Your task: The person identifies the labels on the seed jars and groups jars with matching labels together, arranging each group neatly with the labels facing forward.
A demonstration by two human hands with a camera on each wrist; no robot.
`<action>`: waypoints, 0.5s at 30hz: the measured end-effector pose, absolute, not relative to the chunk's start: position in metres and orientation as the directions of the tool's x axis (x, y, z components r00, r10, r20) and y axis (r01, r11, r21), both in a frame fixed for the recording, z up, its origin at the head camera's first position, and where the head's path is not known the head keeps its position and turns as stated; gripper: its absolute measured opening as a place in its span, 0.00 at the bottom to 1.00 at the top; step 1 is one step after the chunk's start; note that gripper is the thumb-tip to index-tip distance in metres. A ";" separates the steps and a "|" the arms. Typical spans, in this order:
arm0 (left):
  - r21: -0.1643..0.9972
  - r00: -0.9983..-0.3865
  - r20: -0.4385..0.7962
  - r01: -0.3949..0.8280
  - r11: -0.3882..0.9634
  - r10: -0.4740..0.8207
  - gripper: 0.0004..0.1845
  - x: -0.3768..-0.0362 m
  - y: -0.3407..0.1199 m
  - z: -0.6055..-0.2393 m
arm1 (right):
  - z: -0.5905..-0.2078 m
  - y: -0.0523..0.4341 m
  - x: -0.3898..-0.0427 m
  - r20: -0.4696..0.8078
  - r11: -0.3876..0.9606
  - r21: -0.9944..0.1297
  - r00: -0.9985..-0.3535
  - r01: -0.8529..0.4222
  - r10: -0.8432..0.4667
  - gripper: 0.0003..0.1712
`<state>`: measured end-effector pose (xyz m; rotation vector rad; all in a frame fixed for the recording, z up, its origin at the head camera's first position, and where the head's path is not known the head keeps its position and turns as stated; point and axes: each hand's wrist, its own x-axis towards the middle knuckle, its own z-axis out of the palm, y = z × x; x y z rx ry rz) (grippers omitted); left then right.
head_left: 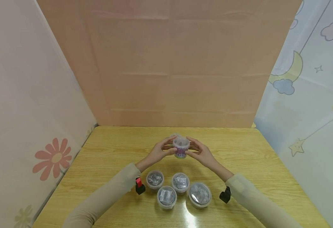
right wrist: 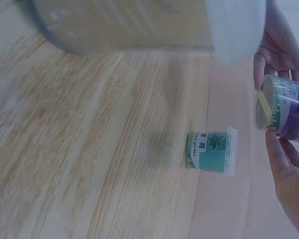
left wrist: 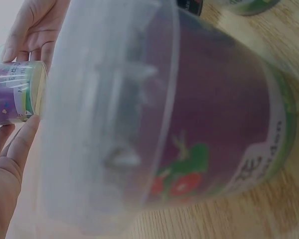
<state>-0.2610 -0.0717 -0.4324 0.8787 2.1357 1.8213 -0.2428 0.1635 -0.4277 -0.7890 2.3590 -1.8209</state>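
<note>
Both hands hold a small clear plastic tub with a purple label up above the table, upright between them. My left hand grips its left side with thumb and fingers, and my right hand grips the right side the same way. In the left wrist view the held tub shows its base and printed label. The right wrist view shows the tub from below, fingers round both sides. Behind it stands a teal-labelled tub, mostly covered by the held tub in the head view.
Nearer the body, several clear tubs with grey packets inside stand on the wooden table: one on the left, two in the middle, and a wider one on the right. A tan backdrop rises behind the table.
</note>
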 end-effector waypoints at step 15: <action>0.952 -0.814 0.231 0.303 0.049 0.532 0.28 -0.264 -0.076 -0.434 | -0.428 0.161 -0.250 0.254 0.170 -0.913 -0.843 -0.370 -0.474 0.32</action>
